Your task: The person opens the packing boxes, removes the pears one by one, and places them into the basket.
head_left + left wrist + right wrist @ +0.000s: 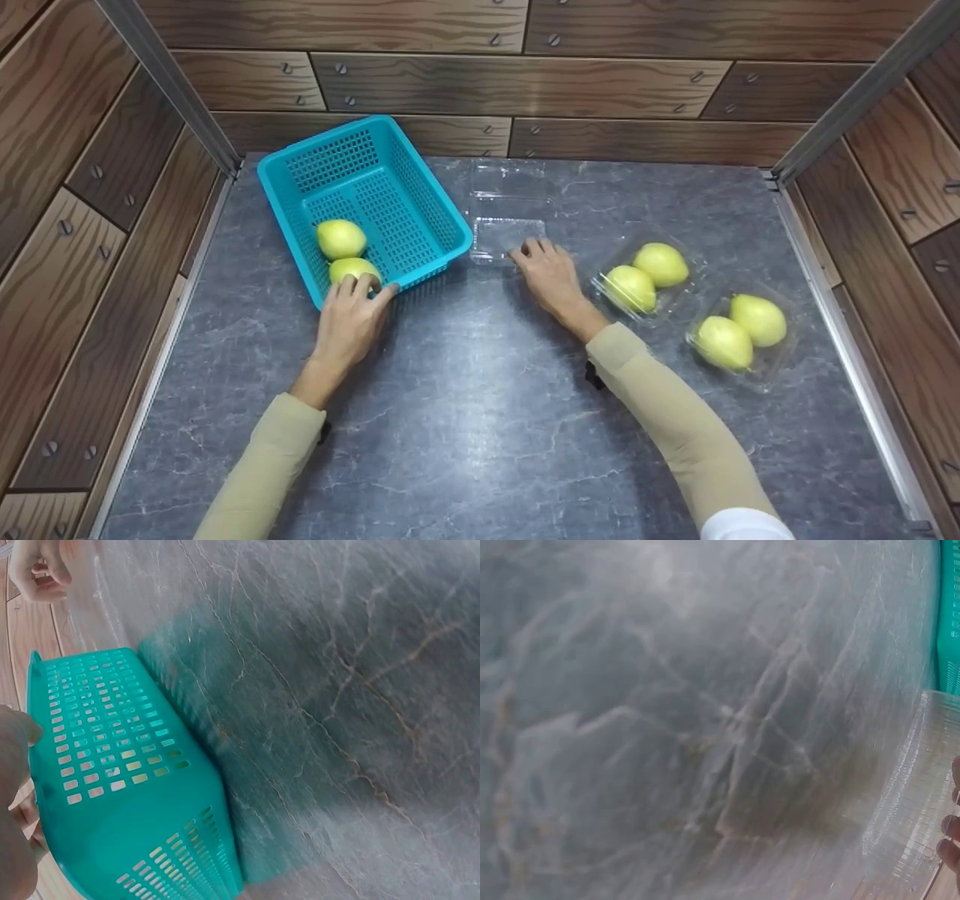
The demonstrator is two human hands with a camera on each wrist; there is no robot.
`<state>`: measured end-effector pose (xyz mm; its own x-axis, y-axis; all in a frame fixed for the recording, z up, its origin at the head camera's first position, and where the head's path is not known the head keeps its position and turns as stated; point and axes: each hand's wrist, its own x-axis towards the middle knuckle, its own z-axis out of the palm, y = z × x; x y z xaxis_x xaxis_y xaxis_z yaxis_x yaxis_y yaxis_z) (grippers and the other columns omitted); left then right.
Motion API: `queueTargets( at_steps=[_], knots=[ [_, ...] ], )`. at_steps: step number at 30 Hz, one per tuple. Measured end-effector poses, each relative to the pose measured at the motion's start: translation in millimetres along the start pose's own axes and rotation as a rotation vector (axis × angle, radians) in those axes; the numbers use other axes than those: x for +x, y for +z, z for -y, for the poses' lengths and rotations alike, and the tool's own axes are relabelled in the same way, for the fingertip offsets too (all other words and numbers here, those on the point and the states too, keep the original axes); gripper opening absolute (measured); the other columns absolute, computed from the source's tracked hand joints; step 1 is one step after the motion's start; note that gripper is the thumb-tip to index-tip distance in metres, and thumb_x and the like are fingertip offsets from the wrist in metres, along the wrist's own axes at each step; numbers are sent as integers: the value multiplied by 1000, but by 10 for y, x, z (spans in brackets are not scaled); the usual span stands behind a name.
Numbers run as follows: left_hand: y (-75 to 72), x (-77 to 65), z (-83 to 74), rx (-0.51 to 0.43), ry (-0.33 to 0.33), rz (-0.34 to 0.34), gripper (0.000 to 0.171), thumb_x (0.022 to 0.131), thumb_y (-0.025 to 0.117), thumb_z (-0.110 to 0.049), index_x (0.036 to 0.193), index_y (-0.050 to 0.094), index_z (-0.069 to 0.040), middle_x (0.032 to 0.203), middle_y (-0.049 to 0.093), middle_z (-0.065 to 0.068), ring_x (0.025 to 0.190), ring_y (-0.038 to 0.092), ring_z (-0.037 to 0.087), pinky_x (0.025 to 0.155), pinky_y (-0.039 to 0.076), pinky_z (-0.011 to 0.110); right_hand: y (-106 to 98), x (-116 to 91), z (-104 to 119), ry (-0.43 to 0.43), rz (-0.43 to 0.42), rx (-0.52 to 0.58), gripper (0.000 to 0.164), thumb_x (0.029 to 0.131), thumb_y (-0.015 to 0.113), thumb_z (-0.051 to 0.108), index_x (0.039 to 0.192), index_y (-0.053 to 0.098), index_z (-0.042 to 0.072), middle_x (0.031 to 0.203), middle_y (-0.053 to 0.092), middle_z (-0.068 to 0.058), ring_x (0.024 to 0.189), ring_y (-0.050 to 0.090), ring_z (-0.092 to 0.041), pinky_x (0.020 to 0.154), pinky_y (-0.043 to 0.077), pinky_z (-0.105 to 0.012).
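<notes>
1. Wood-patterned panels [45,277], brown and streaked with printed grain and screw heads, form the left side.
2. A turquoise plastic basket [433,266], rectangular with rounded corners and grid-perforated walls, stands on the table at left.
3. In the basket, along its left side towards the near end, sit two smooth yellow-green fruits, rounded and slightly tapered: the far fruit [342,239] in full view, the near fruit [349,268] partly hidden by fingers.
4. The left hand [349,322], below a beige sleeve [262,457], reaches over the basket's near rim, fingers bent above the near fruit, thumb by the rim. The gap between thumb and fingers is partly open; I cannot tell whether they grip fruit or rim.
5. The dark grey tabletop [480,420] has pale, marble-like veins and a soft sheen.
6. Just right of the basket lies an opened clear container [512,232], thin, glossy, ridged plastic.
7. The right hand [551,277] is at that container's near edge, fingers loosely bent; whether they pinch the plastic, I cannot tell.
8. Further right, the first filled box [675,300], also transparent, holds two yellow-green fruits side by side.
9. Rightmost and nearer, the second filled box [772,360] holds another such pair.
</notes>
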<state>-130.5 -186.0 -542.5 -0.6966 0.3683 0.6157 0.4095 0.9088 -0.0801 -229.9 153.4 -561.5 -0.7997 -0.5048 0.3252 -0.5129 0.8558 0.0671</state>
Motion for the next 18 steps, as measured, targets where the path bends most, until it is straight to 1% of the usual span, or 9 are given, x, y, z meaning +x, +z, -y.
queueTargets(
  at_steps=[5,12,18],
  knots=[
    [-6,-4,-11,-5,-11,-12,26,91,77,-9,114,78,-20,99,69,11,81,57,31,63,50,41,20,58,26,-5,8,-6,33,94,61,-2,122,68,14,115,69,-16,106,68,-36,88,64,-49],
    [-15,1,-17,-5,-21,11,25,92,77,-10,114,77,-19,101,69,12,82,59,32,64,51,42,35,133,38,9,18,-6,37,92,63,-2,124,68,16,116,69,-15,106,68,-35,81,63,-47],
    [-14,0,-14,-9,-21,16,25,92,77,-10,115,77,-19,102,69,12,83,59,32,65,52,42,70,169,29,8,-4,6,30,96,61,1,121,69,15,112,70,-15,102,68,-34,77,63,-47]
  ],
)
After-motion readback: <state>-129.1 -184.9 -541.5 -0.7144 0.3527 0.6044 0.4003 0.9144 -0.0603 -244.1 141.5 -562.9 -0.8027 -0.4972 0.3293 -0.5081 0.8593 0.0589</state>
